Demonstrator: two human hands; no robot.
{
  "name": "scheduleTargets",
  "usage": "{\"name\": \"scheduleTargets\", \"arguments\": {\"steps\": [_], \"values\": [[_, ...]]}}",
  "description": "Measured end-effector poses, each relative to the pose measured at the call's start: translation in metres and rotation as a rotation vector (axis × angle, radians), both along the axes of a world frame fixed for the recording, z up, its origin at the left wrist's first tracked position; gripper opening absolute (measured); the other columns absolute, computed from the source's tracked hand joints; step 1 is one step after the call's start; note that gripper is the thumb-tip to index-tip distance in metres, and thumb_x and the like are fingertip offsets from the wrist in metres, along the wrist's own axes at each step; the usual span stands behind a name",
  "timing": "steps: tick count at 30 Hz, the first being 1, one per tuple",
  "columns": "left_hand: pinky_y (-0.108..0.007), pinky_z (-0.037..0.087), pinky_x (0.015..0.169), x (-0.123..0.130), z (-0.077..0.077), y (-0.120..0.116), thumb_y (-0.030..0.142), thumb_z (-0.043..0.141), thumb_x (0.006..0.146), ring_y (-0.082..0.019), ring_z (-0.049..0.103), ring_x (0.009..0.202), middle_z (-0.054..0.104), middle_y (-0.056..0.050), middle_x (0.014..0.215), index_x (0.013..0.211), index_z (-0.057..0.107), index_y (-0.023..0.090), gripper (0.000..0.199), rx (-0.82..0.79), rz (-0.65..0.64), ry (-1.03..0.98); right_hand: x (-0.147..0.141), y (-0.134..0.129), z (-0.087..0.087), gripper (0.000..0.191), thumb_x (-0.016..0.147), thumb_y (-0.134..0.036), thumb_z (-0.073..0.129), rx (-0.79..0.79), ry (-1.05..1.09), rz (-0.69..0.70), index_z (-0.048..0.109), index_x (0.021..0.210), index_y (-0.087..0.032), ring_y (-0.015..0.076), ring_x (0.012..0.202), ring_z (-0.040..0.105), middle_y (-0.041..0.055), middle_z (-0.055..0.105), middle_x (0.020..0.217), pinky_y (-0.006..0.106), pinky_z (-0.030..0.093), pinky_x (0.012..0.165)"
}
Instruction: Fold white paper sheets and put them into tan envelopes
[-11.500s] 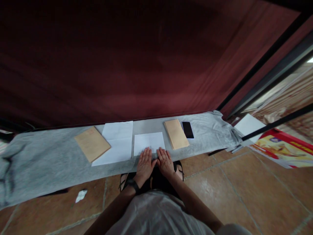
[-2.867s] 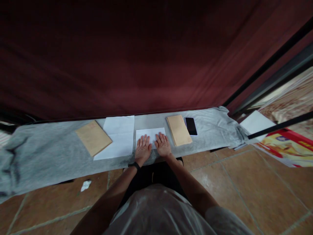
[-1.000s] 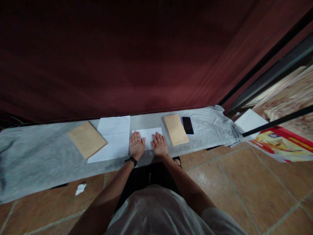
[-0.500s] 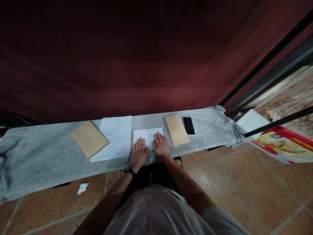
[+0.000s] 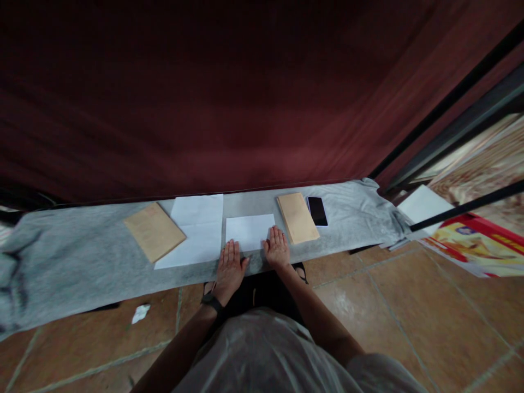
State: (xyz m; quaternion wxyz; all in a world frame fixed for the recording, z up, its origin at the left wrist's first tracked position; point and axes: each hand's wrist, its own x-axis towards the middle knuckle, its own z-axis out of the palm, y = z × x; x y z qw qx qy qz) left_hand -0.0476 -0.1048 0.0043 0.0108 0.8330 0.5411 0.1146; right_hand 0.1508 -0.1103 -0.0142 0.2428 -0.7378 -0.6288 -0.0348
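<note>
A folded-looking white sheet of paper (image 5: 250,231) lies flat in front of me on the grey cloth (image 5: 98,273). At its near left corner rests my left hand (image 5: 231,268), fingers stretched out and thumb apart, holding nothing. My right hand (image 5: 277,249) lies flat at the sheet's right edge, with its fingers extended. Just right of that hand is a stack of brown envelopes (image 5: 298,218). To the left, a larger white sheet (image 5: 200,229) with a crease lies partly under another stack of brown envelopes (image 5: 154,232).
A dark-screened phone (image 5: 317,211) lies right of the envelopes. Behind the cloth-covered bench rises a dark red panel (image 5: 229,125). At the right are a black bar (image 5: 470,204) and a red and yellow printed box (image 5: 478,245). A crumpled tissue (image 5: 141,313) lies on the tiled floor.
Both hands have drawn back toward me and apart, from the middle of the small white sheet to its near edges. More of the sheet shows. The view has shifted slightly.
</note>
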Motion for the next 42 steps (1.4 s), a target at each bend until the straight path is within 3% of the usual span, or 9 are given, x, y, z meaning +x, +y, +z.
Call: {"name": "scheduleTargets", "arguments": {"steps": [6,12,16,24,35,39,42], "values": [[-0.051,0.028,0.122,0.000,0.005,-0.004,0.044,0.038,0.101,-0.031,0.020,0.153,0.031,-0.020,0.162,0.154,0.036,0.008,0.064,-0.012,-0.005,-0.006,0.001,-0.009,0.006,0.059,0.104,-0.036,0.036,0.003,-0.009,-0.009,0.038,0.152,-0.002,0.0314,0.146,0.038,0.0224,0.041,0.156,0.050,0.032,0.118],[-0.056,0.026,0.121,0.003,0.014,-0.005,0.036,0.043,0.100,-0.035,0.014,0.154,0.025,-0.016,0.165,0.152,0.043,0.020,0.055,-0.023,-0.023,-0.003,-0.026,-0.022,0.022,0.055,0.104,-0.034,0.040,-0.084,-0.011,0.224,0.039,0.154,-0.013,0.0270,0.146,0.038,0.0127,0.044,0.157,0.045,0.033,0.119],[-0.055,0.025,0.122,0.000,0.017,-0.007,0.027,0.044,0.099,-0.035,0.013,0.154,0.023,-0.014,0.166,0.151,0.045,0.022,0.053,-0.038,-0.058,0.020,-0.046,-0.032,0.023,0.051,0.105,-0.035,0.040,-0.115,-0.003,0.327,0.043,0.151,-0.016,0.0235,0.146,0.040,0.0094,0.044,0.157,0.043,0.032,0.121],[-0.055,0.026,0.121,-0.001,0.013,-0.008,0.037,0.043,0.100,-0.035,0.017,0.154,0.024,-0.018,0.165,0.152,0.042,0.017,0.056,-0.023,-0.048,-0.008,-0.032,-0.042,0.019,0.055,0.105,-0.039,0.039,-0.107,-0.049,0.268,0.040,0.153,-0.011,0.0263,0.147,0.037,0.0138,0.042,0.158,0.045,0.030,0.120],[-0.053,0.027,0.120,-0.003,0.007,-0.014,0.038,0.042,0.099,-0.033,0.022,0.153,0.032,-0.022,0.161,0.150,0.042,0.007,0.060,-0.021,-0.013,-0.068,-0.008,-0.053,0.018,0.056,0.107,-0.039,0.035,-0.093,-0.051,0.158,0.035,0.155,-0.011,0.0270,0.147,0.038,0.0150,0.039,0.159,0.045,0.030,0.120],[-0.054,0.026,0.121,-0.004,0.006,-0.014,0.037,0.044,0.098,-0.035,0.024,0.152,0.034,-0.026,0.159,0.145,0.045,0.002,0.059,-0.058,0.012,-0.163,0.000,-0.057,0.018,0.057,0.107,-0.037,0.036,-0.105,-0.045,0.138,0.034,0.155,-0.009,0.0272,0.148,0.036,0.0169,0.039,0.158,0.045,0.030,0.120],[-0.053,0.029,0.121,-0.001,0.006,-0.005,0.032,0.050,0.094,-0.035,0.029,0.150,0.038,-0.022,0.157,0.141,0.051,0.007,0.053,-0.145,0.100,-0.328,0.002,-0.058,0.018,0.058,0.106,-0.038,0.037,-0.113,-0.032,0.136,0.034,0.155,-0.008,0.0280,0.148,0.036,0.0183,0.038,0.158,0.046,0.030,0.120]]}}
